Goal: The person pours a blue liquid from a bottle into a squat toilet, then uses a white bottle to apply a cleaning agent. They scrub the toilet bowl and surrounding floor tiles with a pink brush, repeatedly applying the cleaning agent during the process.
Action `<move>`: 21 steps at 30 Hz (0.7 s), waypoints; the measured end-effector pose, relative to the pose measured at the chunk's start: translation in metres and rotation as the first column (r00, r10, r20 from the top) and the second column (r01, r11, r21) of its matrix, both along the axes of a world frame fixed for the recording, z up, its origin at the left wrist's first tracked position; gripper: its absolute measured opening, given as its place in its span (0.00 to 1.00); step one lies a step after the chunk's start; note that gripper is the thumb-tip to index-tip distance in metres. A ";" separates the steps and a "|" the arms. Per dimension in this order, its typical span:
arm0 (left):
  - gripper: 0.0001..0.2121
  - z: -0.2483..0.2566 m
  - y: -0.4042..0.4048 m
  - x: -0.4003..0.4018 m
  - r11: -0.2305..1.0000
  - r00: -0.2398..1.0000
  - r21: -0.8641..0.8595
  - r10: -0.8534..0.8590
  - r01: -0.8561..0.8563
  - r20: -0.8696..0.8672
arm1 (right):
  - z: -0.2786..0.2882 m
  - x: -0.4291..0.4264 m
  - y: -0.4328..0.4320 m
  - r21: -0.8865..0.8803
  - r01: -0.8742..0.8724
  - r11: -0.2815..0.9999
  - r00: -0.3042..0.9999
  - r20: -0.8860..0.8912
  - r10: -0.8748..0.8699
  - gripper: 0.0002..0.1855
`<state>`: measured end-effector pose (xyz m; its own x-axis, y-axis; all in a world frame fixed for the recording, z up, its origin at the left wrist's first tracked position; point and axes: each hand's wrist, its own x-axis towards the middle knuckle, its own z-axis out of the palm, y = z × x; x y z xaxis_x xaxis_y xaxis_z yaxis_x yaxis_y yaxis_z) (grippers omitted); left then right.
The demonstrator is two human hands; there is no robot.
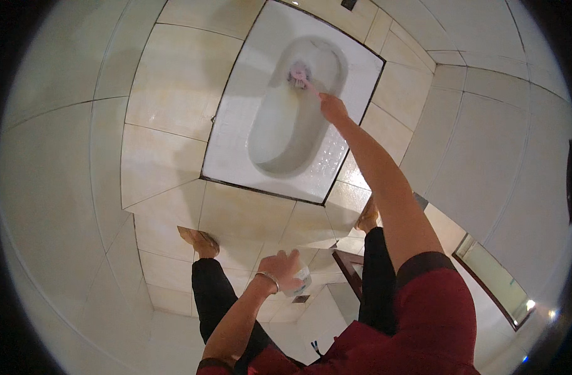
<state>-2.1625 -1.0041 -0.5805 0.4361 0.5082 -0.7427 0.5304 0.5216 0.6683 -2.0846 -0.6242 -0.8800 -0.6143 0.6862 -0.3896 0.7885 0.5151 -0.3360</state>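
Observation:
A white ceramic squat toilet [234, 117] is set into the tiled floor before me. My right hand [334, 108] grips the handle of a pink brush [309, 85]. The brush head lies inside the basin, over a dark patch that looks like the drain; which bristles touch it is hard to make out. Lower down, near my knees, my left hand [279, 269] is wrapped around a pale, see-through container [301, 282] with a label. The hand hides most of the container, so its top is hard to tell.
Beige floor tiles [173, 75] surround the toilet, wet and shiny at its right side. Tiled walls [56, 154] rise on both sides. Behind me are a floor drain [301, 298], a brown door frame [349, 272] and a framed mirror [492, 281]. My feet stand apart behind the toilet.

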 end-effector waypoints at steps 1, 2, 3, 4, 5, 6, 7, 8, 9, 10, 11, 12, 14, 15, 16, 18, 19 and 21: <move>0.34 0.005 -0.011 -0.006 0.998 0.999 -0.055 0.030 -0.032 -0.037 | 0.025 -0.023 -0.039 0.238 -0.205 0.949 0.977 -0.004 0.212 0.25; 0.34 0.007 -0.013 -0.010 0.996 0.996 -0.067 0.054 -0.059 -0.067 | 0.055 -0.039 -0.044 0.204 -0.206 0.957 0.976 0.117 0.185 0.24; 0.34 0.009 -0.013 -0.011 0.996 0.996 -0.058 0.067 -0.070 -0.065 | 0.087 -0.046 -0.042 0.179 -0.197 0.964 0.957 0.250 0.149 0.22; 0.34 0.010 -0.012 -0.011 0.996 0.996 -0.042 0.070 -0.072 -0.054 | 0.114 -0.046 -0.035 0.163 -0.177 0.971 0.916 0.389 0.102 0.21; 0.34 0.010 -0.010 -0.010 0.997 0.997 -0.019 0.067 -0.068 -0.039 | 0.128 -0.045 -0.010 0.163 -0.284 0.945 0.862 0.475 0.177 0.24; 0.34 0.008 -0.006 -0.009 0.999 0.999 -0.012 0.042 -0.042 -0.021 | 0.132 -0.044 0.008 0.208 -0.313 0.927 0.847 0.503 0.173 0.27; 0.34 0.006 -0.003 -0.007 1.000 1.000 -0.008 0.018 -0.018 -0.007 | 0.134 -0.042 0.020 0.247 -0.344 0.906 0.831 0.529 0.171 0.30; 0.34 0.004 -0.001 -0.006 1.000 1.000 -0.006 -0.004 0.004 0.006 | 0.133 -0.040 0.024 0.212 -0.333 0.919 0.815 0.555 0.167 0.30; 0.34 0.004 0.001 -0.007 1.000 1.000 -0.009 0.000 0.000 -0.004 | 0.130 -0.041 0.021 0.167 -0.321 0.932 0.798 0.578 0.171 0.29; 0.34 0.004 0.003 -0.009 1.000 1.000 -0.013 0.005 -0.005 -0.014 | 0.128 -0.041 0.017 0.121 -0.307 0.944 0.780 0.600 0.177 0.29; 0.33 0.004 0.003 -0.011 1.000 1.000 -0.017 0.010 -0.010 -0.025 | 0.128 -0.037 0.010 0.110 -0.278 0.954 0.779 0.607 0.157 0.29; 0.33 0.004 0.000 -0.011 0.999 0.999 -0.014 0.041 -0.041 -0.032 | 0.134 -0.037 -0.001 0.099 -0.256 0.962 0.780 0.609 0.145 0.29; 0.33 0.003 -0.008 -0.011 0.994 0.993 -0.012 0.104 -0.105 -0.050 | 0.135 -0.044 -0.008 0.055 -0.225 0.973 0.782 0.605 0.146 0.26; 0.33 0.004 -0.007 -0.010 0.995 0.995 -0.014 0.093 -0.094 -0.041 | 0.133 -0.046 -0.003 0.029 -0.211 0.977 0.782 0.605 0.151 0.25; 0.33 0.005 -0.005 -0.010 0.997 0.997 -0.009 0.077 -0.077 -0.028 | 0.131 -0.045 0.002 0.009 -0.191 0.981 0.780 0.608 0.147 0.23; 0.33 0.005 0.001 -0.008 0.999 0.999 0.024 0.035 -0.035 0.002 | 0.078 -0.017 0.016 0.122 -0.302 0.946 0.889 0.395 0.233 0.21; 0.33 0.003 0.005 -0.006 0.999 1.000 0.043 0.017 -0.018 0.016 | 0.063 -0.002 0.022 0.189 -0.345 0.920 0.915 0.287 0.284 0.20; 0.34 0.007 0.000 -0.012 0.999 0.999 -0.006 0.038 -0.038 -0.017 | 0.077 -0.041 -0.018 -0.256 0.069 0.964 0.965 0.263 0.000 0.14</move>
<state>-2.1741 -1.0040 -0.5738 0.4040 0.5193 -0.7531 0.5216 0.5455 0.6560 -2.1252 -0.6426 -0.8026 -0.4464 0.5583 -0.6993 0.8816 0.4082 -0.2369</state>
